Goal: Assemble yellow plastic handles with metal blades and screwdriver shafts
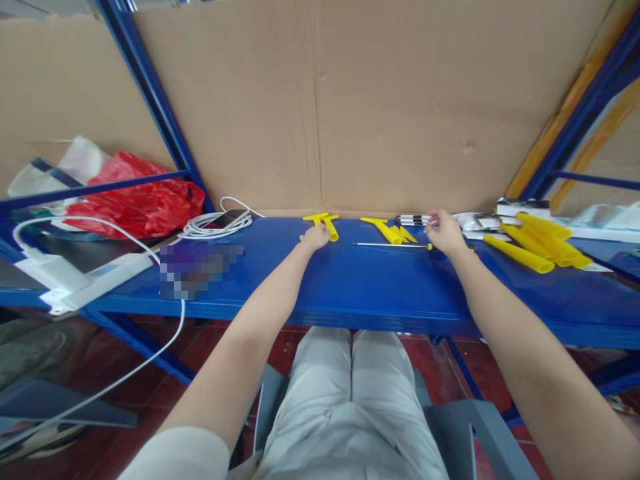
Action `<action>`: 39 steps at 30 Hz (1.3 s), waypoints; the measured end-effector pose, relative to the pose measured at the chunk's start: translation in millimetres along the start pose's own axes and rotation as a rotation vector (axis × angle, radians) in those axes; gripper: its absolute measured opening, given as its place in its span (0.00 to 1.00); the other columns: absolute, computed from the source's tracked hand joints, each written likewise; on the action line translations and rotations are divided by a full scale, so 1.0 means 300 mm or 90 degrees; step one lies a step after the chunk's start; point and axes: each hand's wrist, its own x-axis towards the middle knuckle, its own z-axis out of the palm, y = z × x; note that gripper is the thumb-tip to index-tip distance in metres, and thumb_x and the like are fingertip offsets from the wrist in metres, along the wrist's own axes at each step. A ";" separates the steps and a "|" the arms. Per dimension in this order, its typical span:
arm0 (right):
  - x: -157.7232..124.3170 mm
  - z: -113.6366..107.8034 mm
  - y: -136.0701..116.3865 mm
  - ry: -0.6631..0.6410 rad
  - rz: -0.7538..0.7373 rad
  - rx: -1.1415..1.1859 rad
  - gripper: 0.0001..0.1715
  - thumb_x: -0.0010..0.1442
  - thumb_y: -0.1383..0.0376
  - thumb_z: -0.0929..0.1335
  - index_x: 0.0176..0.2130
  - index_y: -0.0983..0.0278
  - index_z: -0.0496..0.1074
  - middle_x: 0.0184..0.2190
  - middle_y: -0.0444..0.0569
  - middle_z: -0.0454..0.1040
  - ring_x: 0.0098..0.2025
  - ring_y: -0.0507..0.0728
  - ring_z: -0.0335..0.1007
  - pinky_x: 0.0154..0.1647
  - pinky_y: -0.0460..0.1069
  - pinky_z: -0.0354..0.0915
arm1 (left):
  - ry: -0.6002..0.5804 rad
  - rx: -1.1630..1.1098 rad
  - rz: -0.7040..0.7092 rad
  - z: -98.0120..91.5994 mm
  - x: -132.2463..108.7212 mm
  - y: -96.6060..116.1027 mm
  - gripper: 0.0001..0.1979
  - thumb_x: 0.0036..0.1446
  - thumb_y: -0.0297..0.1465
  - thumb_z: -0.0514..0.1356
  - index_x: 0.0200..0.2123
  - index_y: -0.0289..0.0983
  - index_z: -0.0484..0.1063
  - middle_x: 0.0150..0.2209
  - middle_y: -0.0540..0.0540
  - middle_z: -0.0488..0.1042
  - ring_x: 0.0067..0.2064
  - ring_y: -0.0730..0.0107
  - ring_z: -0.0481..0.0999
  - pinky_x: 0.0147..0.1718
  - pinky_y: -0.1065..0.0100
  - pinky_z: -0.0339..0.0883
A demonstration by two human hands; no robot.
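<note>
My left hand [316, 238] rests at the back of the blue bench, its fingers closed around one of two yellow T-shaped plastic pieces [333, 230]. My right hand [446, 232] is farther right, fingers curled together beside small white-and-black striped packets [413, 219]; whatever is between the fingertips is too small to make out. Beneath that hand lies a screwdriver [390, 245], its shaft pointing left and its handle partly hidden. Between the hands are another yellow T-shaped piece [383, 229] and small yellow pointed parts [407, 235].
Several yellow tapered tubes [520, 255] are piled at right beside small packets [480, 221]. At left are a pixelated device [197, 270], a coiled white cable [200, 227], a phone [233, 219], a power strip [107, 280] and a red bag [145, 193]. Cardboard [350, 107] walls the back.
</note>
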 end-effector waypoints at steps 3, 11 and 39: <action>0.001 -0.008 -0.002 -0.011 0.023 0.010 0.17 0.50 0.68 0.65 0.43 0.62 0.69 0.38 0.56 0.77 0.42 0.64 0.73 0.48 0.59 0.69 | 0.012 -0.003 -0.018 -0.003 -0.002 0.001 0.18 0.64 0.34 0.53 0.54 0.42 0.73 0.57 0.39 0.74 0.58 0.51 0.72 0.56 0.52 0.64; 0.003 -0.021 -0.013 -0.032 0.067 0.030 0.13 0.48 0.69 0.65 0.38 0.62 0.69 0.37 0.55 0.77 0.41 0.63 0.74 0.49 0.60 0.70 | 0.078 0.010 -0.062 -0.003 -0.002 -0.001 0.16 0.59 0.23 0.56 0.50 0.37 0.72 0.55 0.36 0.74 0.57 0.58 0.74 0.52 0.65 0.66; 0.003 -0.022 -0.010 -0.039 0.084 0.045 0.13 0.48 0.68 0.65 0.38 0.62 0.70 0.35 0.54 0.77 0.38 0.63 0.74 0.47 0.58 0.70 | 0.184 -0.664 0.040 -0.013 0.034 0.086 0.25 0.59 0.22 0.56 0.60 0.40 0.64 0.52 0.44 0.74 0.51 0.69 0.75 0.48 0.69 0.71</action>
